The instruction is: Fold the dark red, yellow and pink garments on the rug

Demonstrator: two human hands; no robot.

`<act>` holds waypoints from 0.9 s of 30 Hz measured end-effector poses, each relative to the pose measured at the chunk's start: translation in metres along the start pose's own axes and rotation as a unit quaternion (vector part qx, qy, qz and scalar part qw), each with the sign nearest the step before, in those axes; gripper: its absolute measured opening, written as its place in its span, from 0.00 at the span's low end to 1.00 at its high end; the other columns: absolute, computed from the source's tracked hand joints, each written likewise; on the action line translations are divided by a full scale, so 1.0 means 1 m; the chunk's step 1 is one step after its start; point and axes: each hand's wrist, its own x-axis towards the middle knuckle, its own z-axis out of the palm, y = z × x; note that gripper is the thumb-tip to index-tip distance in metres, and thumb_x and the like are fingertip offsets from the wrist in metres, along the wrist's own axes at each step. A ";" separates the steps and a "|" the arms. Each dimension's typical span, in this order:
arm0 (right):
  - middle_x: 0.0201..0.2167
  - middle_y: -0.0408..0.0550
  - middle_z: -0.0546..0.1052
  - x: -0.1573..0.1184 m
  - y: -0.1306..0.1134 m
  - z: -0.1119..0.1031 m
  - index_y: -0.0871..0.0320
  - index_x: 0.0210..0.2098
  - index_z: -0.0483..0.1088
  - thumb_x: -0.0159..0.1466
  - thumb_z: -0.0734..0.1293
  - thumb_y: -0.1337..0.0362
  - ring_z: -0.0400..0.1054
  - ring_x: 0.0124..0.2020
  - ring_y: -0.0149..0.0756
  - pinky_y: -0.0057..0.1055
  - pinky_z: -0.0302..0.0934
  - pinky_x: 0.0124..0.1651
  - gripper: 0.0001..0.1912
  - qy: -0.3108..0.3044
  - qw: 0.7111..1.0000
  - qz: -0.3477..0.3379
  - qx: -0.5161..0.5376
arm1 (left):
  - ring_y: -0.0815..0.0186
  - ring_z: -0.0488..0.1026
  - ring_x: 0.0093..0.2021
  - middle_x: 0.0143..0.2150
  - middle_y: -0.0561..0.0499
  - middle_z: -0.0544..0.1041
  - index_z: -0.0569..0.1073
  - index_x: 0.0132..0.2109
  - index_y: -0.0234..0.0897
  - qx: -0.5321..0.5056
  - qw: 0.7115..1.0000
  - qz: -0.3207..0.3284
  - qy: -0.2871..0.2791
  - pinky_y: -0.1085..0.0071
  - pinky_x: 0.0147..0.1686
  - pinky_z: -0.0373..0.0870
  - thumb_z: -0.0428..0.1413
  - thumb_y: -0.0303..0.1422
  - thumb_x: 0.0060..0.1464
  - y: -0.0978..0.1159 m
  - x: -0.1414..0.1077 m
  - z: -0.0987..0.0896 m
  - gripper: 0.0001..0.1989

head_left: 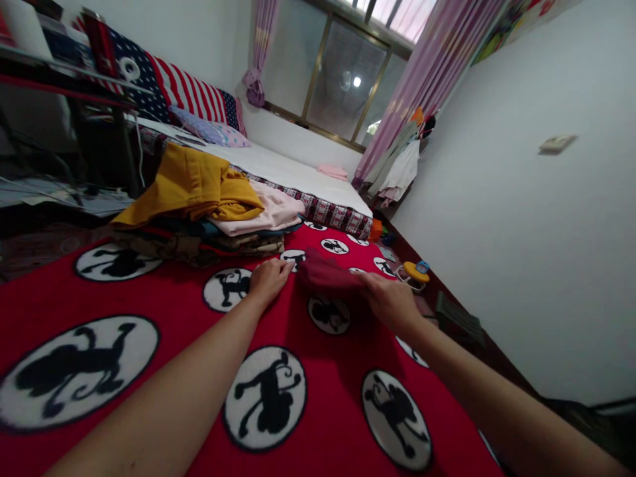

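My right hand (392,301) grips the edge of a dark red cloth (328,273), which hangs just above the red blanket (342,371) with its round monkey prints. To the left of the cloth, my left hand (271,278) is low over the blanket, its fingers curled together; whether anything is between them is too small to tell. Beyond my left hand lies a pile of folded clothes, with a mustard yellow garment (193,182) on top and a pale pink one (268,207) beside it.
A white-topped bed (288,169) with pillows lies behind the pile. At the left is a cluttered desk (64,86). A yellow stool (416,271) stands past the blanket's right edge, near the wall. Clothes (401,169) hang by the purple curtain (417,73).
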 end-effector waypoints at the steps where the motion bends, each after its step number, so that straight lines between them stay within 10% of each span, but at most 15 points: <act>1: 0.52 0.50 0.76 -0.019 -0.016 -0.003 0.50 0.57 0.66 0.68 0.58 0.64 0.75 0.42 0.43 0.33 0.65 0.39 0.19 -0.029 0.999 -0.015 0.016 | 0.58 0.75 0.46 0.46 0.45 0.80 0.80 0.46 0.41 -0.007 1.000 -0.007 -0.007 0.69 0.41 0.66 0.42 0.44 0.64 0.002 -0.001 0.000 0.23; 5: 0.61 0.51 0.69 -0.075 -0.043 -0.001 0.49 0.59 0.66 0.62 0.67 0.52 0.68 0.55 0.47 0.38 0.66 0.50 0.26 -0.083 0.985 -0.051 0.142 | 0.56 0.76 0.46 0.45 0.43 0.80 0.80 0.45 0.40 -0.011 1.000 -0.019 -0.020 0.69 0.40 0.66 0.41 0.45 0.64 0.007 -0.005 -0.004 0.25; 10: 0.57 0.57 0.71 -0.080 0.014 0.034 0.58 0.53 0.69 0.63 0.62 0.49 0.64 0.59 0.46 0.44 0.57 0.61 0.25 0.086 0.951 0.129 0.266 | 0.49 0.78 0.42 0.39 0.35 0.81 0.81 0.37 0.35 -0.004 0.995 -0.075 -0.070 0.64 0.39 0.70 0.40 0.56 0.59 0.015 0.001 -0.023 0.34; 16: 0.34 0.56 0.79 -0.063 0.059 0.074 0.64 0.43 0.72 0.57 0.65 0.50 0.74 0.36 0.45 0.35 0.66 0.34 0.24 -0.004 0.843 0.378 0.382 | 0.57 0.76 0.22 0.22 0.40 0.77 0.75 0.27 0.34 -0.097 0.946 -0.116 -0.286 0.68 0.23 0.71 0.58 0.58 0.44 0.022 0.002 -0.039 0.28; 22: 0.17 0.48 0.74 -0.052 0.038 0.078 0.59 0.21 0.69 0.56 0.66 0.45 0.69 0.22 0.38 0.28 0.58 0.22 0.23 -0.081 0.810 0.374 0.444 | 0.57 0.76 0.24 0.22 0.43 0.77 0.72 0.24 0.36 -0.043 0.950 -0.058 -0.304 0.68 0.25 0.71 0.62 0.54 0.41 0.027 -0.004 -0.033 0.24; 27: 0.38 0.53 0.80 -0.043 0.027 0.083 0.61 0.39 0.74 0.54 0.68 0.59 0.75 0.41 0.44 0.35 0.67 0.42 0.15 0.018 0.833 0.324 0.448 | 0.56 0.77 0.33 0.31 0.43 0.80 0.76 0.31 0.36 0.013 0.972 0.035 -0.230 0.70 0.30 0.70 0.62 0.45 0.41 0.035 -0.008 -0.027 0.16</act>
